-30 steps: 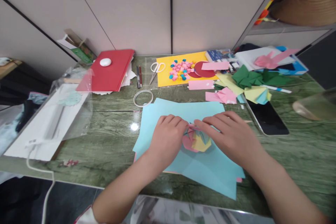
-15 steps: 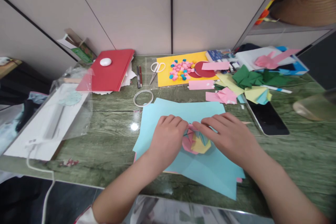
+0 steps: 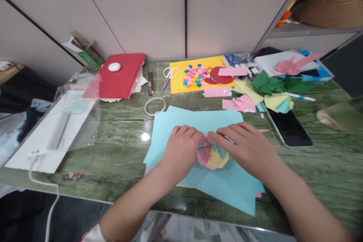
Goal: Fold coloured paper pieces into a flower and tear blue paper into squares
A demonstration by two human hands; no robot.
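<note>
Grey panels (image 3: pixel 136 11) stand behind a green, wood-grained desk (image 3: pixel 119 140), which reflects a bright spot of light on its left half. Near the middle of the desk lies a loose stack of blue sheets (image 3: pixel 227 196), a little pink showing at its edges. Over this stack is the folded paper (image 3: pixel 218 159), a rounded piece in pink, yellow and blue, between the two hands; whether its underside touches the sheets cannot be told.

The left hand (image 3: pixel 183 147) has its fingers curled, pinching the far left edge of the piece. The right hand (image 3: pixel 249 147) reaches in from the other side, its fingers gripping the far right edge; both thumbs are hidden.

Far left of the stack lies a ring of tape (image 3: pixel 163 106). Beyond it, scissors (image 3: pixel 169 75) cross the left edge of a yellow sheet (image 3: pixel 176 87) that carries a cluster of small balls (image 3: pixel 196 73). Two pens (image 3: pixel 149 83) lie between the scissors and a red folder (image 3: pixel 121 83). To the right, a yellow-and-blue piece (image 3: pixel 276 102) overlaps the far end of a phone (image 3: pixel 292 130), near crumpled green paper (image 3: pixel 265 83).
</note>
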